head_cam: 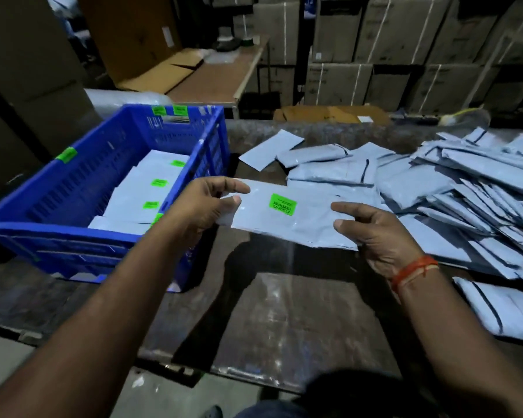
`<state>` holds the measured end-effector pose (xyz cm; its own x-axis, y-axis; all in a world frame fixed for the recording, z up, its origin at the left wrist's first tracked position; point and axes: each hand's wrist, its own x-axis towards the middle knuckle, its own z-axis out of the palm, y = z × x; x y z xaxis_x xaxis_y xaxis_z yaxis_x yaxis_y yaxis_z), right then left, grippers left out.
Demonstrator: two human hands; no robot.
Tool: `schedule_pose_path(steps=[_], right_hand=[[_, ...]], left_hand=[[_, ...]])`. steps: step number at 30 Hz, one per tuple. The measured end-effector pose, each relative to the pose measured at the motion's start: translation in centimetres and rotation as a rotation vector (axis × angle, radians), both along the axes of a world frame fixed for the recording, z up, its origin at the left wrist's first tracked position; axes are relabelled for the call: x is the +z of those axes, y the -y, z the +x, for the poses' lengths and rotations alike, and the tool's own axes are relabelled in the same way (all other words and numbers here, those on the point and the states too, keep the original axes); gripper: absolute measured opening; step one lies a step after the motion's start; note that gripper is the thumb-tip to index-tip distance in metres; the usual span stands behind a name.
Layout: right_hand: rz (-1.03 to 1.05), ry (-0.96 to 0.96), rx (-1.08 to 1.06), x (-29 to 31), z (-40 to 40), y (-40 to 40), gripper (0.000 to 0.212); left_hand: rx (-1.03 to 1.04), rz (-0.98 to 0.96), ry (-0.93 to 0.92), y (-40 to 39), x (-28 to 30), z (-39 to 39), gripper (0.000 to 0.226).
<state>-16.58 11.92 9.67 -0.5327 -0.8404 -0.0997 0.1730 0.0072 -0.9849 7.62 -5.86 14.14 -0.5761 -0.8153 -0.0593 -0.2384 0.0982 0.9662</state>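
Note:
A flat grey plastic mailer [308, 218] with a bright green label [282, 204] is held above the dark table between both hands. My left hand [204, 205] pinches its left end with thumb and fingers. At the mailer's right end my right hand [375, 233] grips it, thumb on top. A blue plastic crate [73, 188] stands to the left. Inside it lie several labelled grey mailers [145, 200].
A large loose pile of grey mailers [453, 188] covers the right side of the table [284, 321]; one more lies at the right edge [507, 312]. Stacked cardboard boxes [405, 49] fill the background, with a wooden bench [218, 76] behind the crate.

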Motion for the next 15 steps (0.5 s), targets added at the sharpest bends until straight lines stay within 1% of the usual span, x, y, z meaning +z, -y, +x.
schedule_pose_path(steps=[4,6,9,12,15], right_hand=[[-0.043,-0.019,0.081,2.9,2.1,4.0,0.036],[-0.064,-0.024,0.107,4.3,3.9,5.8,0.036],[-0.079,-0.082,0.144,5.8,6.8,8.6,0.034],[-0.031,-0.144,0.178,6.8,10.2,11.4,0.032],[0.011,-0.148,0.164,7.1,13.7,14.2,0.03]], left_hand=[[0.008,0.001,0.001,3.7,3.1,3.5,0.019],[0.027,-0.001,0.011,5.6,4.0,5.6,0.02],[0.034,-0.003,0.033,8.6,4.9,9.0,0.021],[-0.006,0.008,0.074,12.5,5.3,12.9,0.023],[-0.036,0.007,0.127,16.5,5.3,16.5,0.024]])
